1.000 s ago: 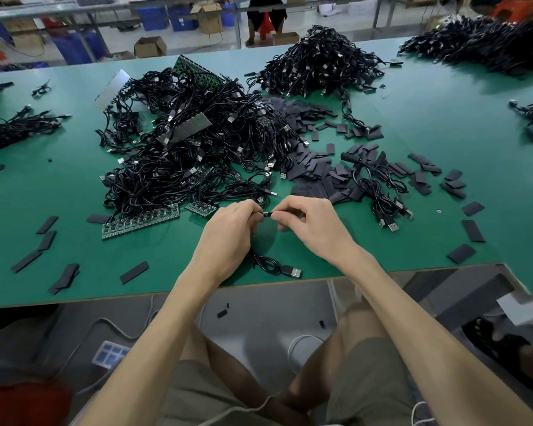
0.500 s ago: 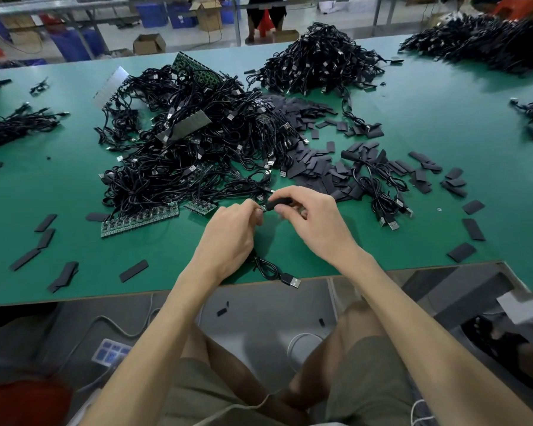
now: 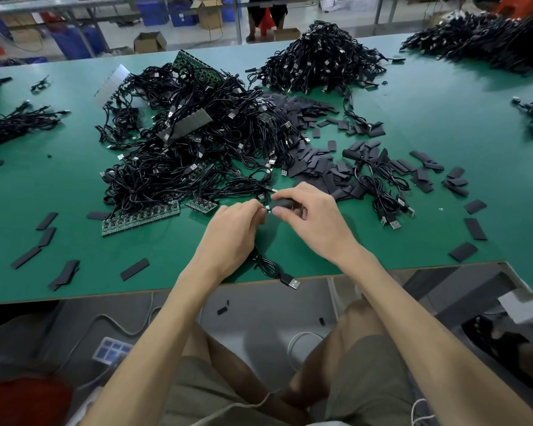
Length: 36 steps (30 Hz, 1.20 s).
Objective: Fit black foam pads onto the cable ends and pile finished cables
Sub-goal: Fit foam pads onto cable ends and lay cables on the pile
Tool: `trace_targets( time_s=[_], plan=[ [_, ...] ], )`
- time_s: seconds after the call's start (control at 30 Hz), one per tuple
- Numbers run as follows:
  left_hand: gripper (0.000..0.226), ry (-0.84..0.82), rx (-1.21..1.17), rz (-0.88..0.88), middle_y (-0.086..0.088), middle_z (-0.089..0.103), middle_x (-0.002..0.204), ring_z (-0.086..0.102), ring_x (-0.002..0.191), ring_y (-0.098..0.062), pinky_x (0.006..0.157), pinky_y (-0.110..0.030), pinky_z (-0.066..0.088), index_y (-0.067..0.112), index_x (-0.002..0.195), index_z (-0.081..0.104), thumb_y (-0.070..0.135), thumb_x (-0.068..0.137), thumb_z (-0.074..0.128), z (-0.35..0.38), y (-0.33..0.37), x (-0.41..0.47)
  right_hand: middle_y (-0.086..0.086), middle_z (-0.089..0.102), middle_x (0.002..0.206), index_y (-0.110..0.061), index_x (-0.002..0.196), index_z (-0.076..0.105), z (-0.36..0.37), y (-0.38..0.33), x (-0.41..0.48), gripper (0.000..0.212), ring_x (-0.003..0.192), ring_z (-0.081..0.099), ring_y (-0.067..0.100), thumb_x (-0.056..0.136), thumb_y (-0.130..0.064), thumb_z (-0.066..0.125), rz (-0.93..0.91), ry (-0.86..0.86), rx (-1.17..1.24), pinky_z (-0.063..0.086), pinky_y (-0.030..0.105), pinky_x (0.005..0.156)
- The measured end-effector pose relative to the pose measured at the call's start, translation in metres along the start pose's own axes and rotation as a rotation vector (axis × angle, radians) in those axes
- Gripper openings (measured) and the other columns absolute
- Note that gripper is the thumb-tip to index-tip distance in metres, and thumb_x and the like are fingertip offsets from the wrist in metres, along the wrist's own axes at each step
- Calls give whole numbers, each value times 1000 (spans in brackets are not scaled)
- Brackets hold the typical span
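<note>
My left hand (image 3: 233,232) pinches one end of a black cable (image 3: 270,267) just above the green table. The rest of that cable trails down under my wrist, and its USB plug (image 3: 292,282) lies at the table's front edge. My right hand (image 3: 313,216) pinches a black foam pad (image 3: 285,203) against the cable end, with the fingertips of both hands almost touching. A big tangle of cables (image 3: 194,149) lies behind my left hand. Loose foam pads (image 3: 317,167) are scattered behind my right hand. A few cables with pads (image 3: 379,186) lie to the right.
Green circuit strips (image 3: 142,216) poke out of the tangle's near edge. A tall cable heap (image 3: 320,59) stands at the back, another heap (image 3: 490,41) at the far right. Stray pads (image 3: 59,241) dot the left and right (image 3: 474,229) of the table. The table edge (image 3: 136,293) is close below my wrists.
Both hands have lifted slightly away from me. My right hand has brought the foam pad onto the cable end held by my left hand.
</note>
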<state>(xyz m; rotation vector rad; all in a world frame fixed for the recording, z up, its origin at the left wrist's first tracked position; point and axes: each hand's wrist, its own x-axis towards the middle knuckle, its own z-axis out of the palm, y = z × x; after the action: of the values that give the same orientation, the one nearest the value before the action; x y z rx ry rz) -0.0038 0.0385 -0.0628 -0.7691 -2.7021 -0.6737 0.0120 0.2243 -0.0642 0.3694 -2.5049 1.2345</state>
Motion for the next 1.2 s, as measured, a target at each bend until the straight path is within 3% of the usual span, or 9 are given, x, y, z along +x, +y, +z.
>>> trace_targets(
  time_s=[0.07, 0.13, 0.23, 0.43, 0.8, 1.2],
  plan=[
    [25, 0, 8, 5, 3, 60, 78, 57, 76, -27, 76, -43, 42, 13, 90, 57, 21, 108, 42, 0, -1, 0, -1, 58, 102, -14, 120, 74, -1, -2, -1, 28, 99, 49, 11, 93, -21, 75, -54, -3, -123, 35, 10, 86],
    [23, -3, 12, 7, 1, 63, 81, 57, 78, -27, 76, -42, 41, 13, 90, 57, 20, 108, 44, 1, -1, 0, 2, 58, 104, -9, 120, 74, -2, -3, -3, 29, 105, 48, 18, 92, -19, 74, -102, 5, -214, 37, 18, 92],
    [19, -14, 24, 5, 2, 65, 86, 58, 83, -26, 79, -41, 41, 12, 92, 59, 14, 106, 47, 1, -2, 0, 7, 63, 102, -6, 118, 74, -3, -6, -4, 26, 104, 51, 25, 95, -16, 70, -133, -33, -291, 43, 30, 93],
    [17, -23, 21, 19, 0, 64, 83, 58, 81, -28, 77, -39, 39, 10, 91, 60, 10, 104, 50, -1, 0, 0, 11, 68, 100, -2, 115, 74, -6, -10, -5, 23, 103, 54, 28, 97, -13, 67, -119, -77, -267, 47, 38, 92],
    [21, -36, 2, 29, -2, 63, 82, 56, 80, -28, 78, -40, 39, 10, 91, 60, 16, 107, 47, -3, 2, -1, 11, 68, 99, -1, 114, 74, -7, -8, -6, 22, 99, 55, 27, 95, -11, 69, -141, -96, -235, 46, 34, 91],
    [20, -43, -51, 33, 11, 51, 76, 48, 73, -19, 74, -37, 35, 13, 93, 60, 20, 107, 47, -4, 0, -1, 11, 68, 97, -1, 109, 75, -6, -8, -5, 17, 98, 55, 27, 95, -8, 69, -162, -41, -181, 45, 34, 90]
  ],
)
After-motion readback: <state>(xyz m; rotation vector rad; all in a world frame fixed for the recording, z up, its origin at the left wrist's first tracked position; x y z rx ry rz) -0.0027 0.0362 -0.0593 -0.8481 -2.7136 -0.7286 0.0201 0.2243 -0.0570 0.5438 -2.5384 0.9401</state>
